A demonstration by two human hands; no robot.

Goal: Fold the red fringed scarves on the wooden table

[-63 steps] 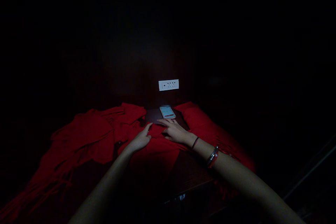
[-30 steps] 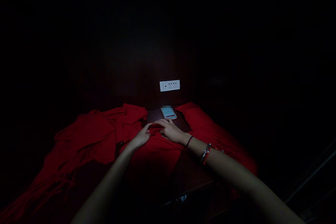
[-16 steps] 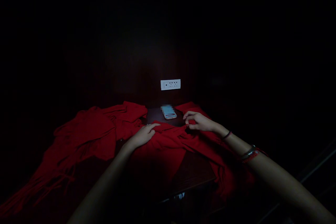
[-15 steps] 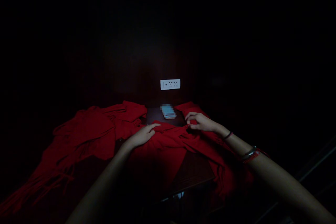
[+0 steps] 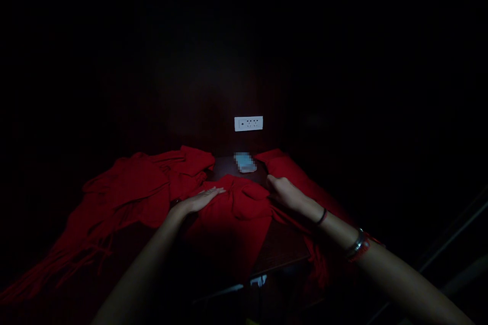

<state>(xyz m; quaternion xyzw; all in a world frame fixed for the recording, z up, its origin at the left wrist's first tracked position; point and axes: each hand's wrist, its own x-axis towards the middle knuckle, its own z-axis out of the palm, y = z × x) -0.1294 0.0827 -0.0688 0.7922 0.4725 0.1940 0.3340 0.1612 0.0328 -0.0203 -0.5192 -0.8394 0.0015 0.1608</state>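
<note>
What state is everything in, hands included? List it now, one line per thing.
Left grip: open, fingers extended, laid on the red cloth
Right grip: fingers curled at the cloth; whether they pinch it is hidden
Red cloth: rumpled, fringe trailing at picture left
Phone: lying flat, screen blurred out
Socket panel: wall-mounted, nothing plugged in
Table: partly covered by cloth
Bracelet: worn on the right forearm

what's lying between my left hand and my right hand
Red cloth, bunched into folds, lies between the left hand and right hand in the head view.
</note>
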